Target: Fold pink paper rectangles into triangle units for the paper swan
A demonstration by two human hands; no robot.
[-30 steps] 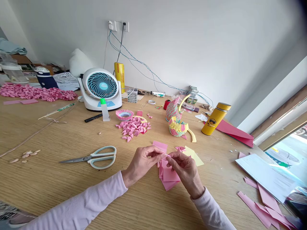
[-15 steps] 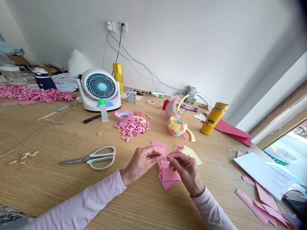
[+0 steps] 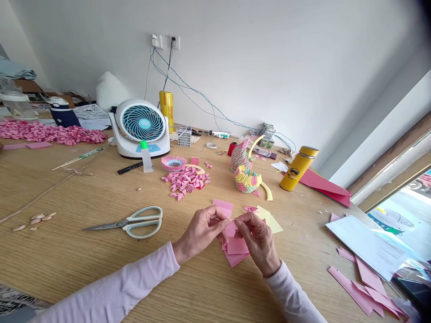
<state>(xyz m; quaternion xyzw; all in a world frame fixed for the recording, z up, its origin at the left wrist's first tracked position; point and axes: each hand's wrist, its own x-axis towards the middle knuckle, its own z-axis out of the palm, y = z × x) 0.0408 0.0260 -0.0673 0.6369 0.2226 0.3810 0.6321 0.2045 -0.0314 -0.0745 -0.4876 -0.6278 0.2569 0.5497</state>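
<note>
My left hand (image 3: 203, 229) and my right hand (image 3: 258, 241) meet fingertip to fingertip over the table, both closed in a pinch. Between them is a small piece of pink paper (image 3: 232, 220), mostly hidden by the fingers, so its folds cannot be made out. Right below lies a loose stack of pink paper slips (image 3: 237, 258). Another pink slip (image 3: 222, 206) is just beyond my left hand. Past my right hand are a yellow sheet (image 3: 272, 220) and a few small folded pink pieces (image 3: 250, 209).
Scissors (image 3: 143, 222) lie left of my hands. Farther back are a heap of folded pink triangles (image 3: 186, 181), a pink paper bowl (image 3: 173, 163), a glue bottle (image 3: 146, 158), a fan (image 3: 143, 125), folded-paper models (image 3: 247, 179) and a yellow flask (image 3: 299, 168). Pink strips (image 3: 350, 289) lie at right.
My hands stay pinched together on the pink paper, with slight shifts of the fingers. The whole view has moved a little. At the far left edge, a dark blurred shape has appeared.
</note>
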